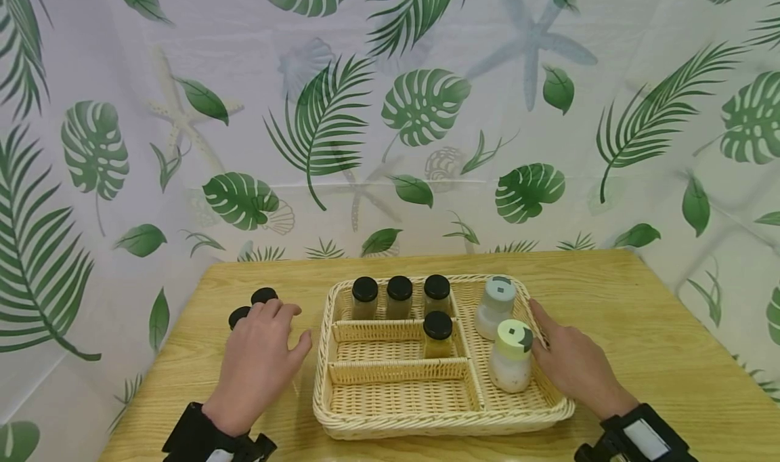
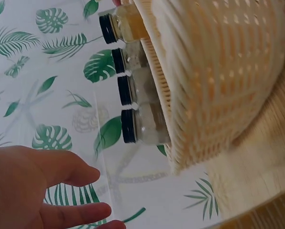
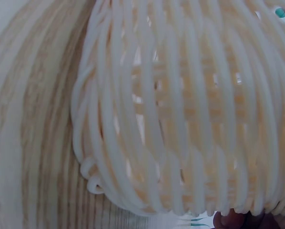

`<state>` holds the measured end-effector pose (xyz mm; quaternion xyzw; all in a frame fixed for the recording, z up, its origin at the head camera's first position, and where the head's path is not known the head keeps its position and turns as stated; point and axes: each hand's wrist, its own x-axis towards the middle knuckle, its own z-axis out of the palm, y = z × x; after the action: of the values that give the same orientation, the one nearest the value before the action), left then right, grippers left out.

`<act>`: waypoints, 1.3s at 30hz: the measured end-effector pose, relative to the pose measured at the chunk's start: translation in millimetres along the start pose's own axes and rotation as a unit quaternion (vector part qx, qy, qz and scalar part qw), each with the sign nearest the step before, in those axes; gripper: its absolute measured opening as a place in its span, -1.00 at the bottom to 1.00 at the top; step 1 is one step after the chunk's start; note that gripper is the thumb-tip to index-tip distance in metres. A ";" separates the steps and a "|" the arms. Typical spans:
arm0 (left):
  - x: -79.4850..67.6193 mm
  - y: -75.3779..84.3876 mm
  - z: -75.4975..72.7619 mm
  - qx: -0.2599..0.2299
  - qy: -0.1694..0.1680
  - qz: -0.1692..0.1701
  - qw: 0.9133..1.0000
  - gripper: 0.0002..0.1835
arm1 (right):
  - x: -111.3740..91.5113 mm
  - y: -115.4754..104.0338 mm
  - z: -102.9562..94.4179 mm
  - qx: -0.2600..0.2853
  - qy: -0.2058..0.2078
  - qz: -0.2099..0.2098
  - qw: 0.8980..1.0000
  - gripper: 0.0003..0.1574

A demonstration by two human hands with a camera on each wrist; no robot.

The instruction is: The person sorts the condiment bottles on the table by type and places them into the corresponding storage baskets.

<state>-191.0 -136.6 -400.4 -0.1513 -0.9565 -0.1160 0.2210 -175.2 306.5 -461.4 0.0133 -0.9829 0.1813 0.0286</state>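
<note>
My left hand [image 1: 258,360] is over the left side of the table, fingers loosely bent and thumb apart, holding nothing. Just beyond it two black lids [image 1: 265,295] show; the hand hides what is below them. In the left wrist view, its thumb and fingers stand apart beside the basket. My right hand [image 1: 575,360] grips the right rim of a divided cream wicker basket [image 1: 420,421]. Inside, three black-lidded jars [image 1: 399,298] line the back left compartment, and another black-lidded jar [image 1: 437,334] with yellowish contents stands in the middle one. A yellow-lidded jar [image 1: 510,355] and a grey-lidded jar [image 1: 495,307] fill the right compartment.
The basket stands on a wood-grain table [image 1: 634,313]. Behind the table and along both sides hangs a white cloth [image 1: 451,225] printed with green leaves and starfish. Each wrist wears a black strap [image 1: 646,438].
</note>
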 end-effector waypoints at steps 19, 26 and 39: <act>-6.4 -28.7 10.5 0.023 0.003 -0.044 0.999 -0.65 | 0.1 1.8 1.5 0.005 0.001 0.000 1.000 -0.16; -7.8 -31.2 11.9 0.012 -0.018 -0.063 0.998 -0.67 | 0.7 2.5 2.1 0.011 -0.002 0.004 1.000 -0.15; -9.0 -35.3 16.2 -0.003 -0.030 -0.074 0.997 -0.65 | -0.7 1.1 0.5 0.022 -0.006 0.012 1.000 -0.15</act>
<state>-201.5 -166.8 -424.1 -0.0840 -0.9709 -0.1298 0.1826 -174.6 307.3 -462.3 0.0036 -0.9790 0.2029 0.0205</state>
